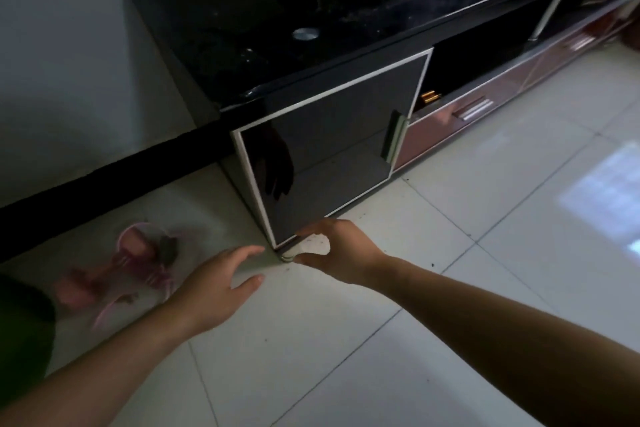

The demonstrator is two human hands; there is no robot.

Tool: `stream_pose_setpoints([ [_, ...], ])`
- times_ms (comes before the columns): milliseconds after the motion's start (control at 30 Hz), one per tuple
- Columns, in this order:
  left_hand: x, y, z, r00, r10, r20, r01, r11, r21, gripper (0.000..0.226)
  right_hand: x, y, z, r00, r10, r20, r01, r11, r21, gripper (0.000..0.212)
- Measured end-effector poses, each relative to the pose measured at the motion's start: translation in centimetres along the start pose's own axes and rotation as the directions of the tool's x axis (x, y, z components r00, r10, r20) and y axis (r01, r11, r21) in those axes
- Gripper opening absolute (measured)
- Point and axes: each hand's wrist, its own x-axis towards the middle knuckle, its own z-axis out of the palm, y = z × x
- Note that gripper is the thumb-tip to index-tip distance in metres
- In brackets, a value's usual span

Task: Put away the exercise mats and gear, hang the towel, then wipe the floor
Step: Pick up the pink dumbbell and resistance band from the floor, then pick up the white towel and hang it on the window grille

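Bare left forearm [86, 367] and right forearm [502, 340] closest up, both stretched out low over the white tile floor [450, 253] toward the bottom corner of a black cabinet [242, 45]. Right at that corner, right hand [341, 253] curled into a C, fingers on top and thumb underneath, gripping a small white wad [316, 245] down at floor level, just beside the cabinet's little metal foot [287, 257]. Just left of the same corner, left hand [214, 284] loose and holding nothing, fingers relaxed and a bit spread, close to the other hand but not touching it; can't tell if it's touching the tiles. Glossy dark door [329, 156] with a pale frame above both hands, vertical handle [393, 135] on its right side, reddish drawer [443, 128] further right. Off to the left on the tiles, some pink stuff [138, 263] near the black skirting [104, 180], too blurry to say what. Dark specks [433, 265] scattered on the tiles near the cabinet. Bit of dark green fabric [20, 322] at the left edge.
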Motion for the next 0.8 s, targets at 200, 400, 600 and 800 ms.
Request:
stream_pose_setpoints([
  [200,4.2,7.9,0.8,0.957,0.151,0.249,-0.169,0.984,0.052,0.045,-1.4,3.2,-6.3,0.984,0.153,-0.096,-0.149,0.988,0.05,0.045],
  [400,8.2,20.9,-3.4,0.936,0.201,0.291,-0.215,0.977,0.017,0.046,-5.6,4.7,-18.5,0.905,0.42,-0.068,-0.416,0.907,0.059,0.057],
  [600,7.9,35.8,-12.6,0.913,0.231,0.336,-0.255,0.967,0.027,0.05,-13.6,-1.3,-32.8,0.856,0.503,-0.121,-0.499,0.865,0.062,0.059],
  [800,6.2,53.6,-25.6,0.863,0.362,0.351,-0.41,0.909,0.07,0.054,-23.8,-10.6,-50.3,0.791,0.546,-0.274,-0.52,0.838,0.168,0.055],
])
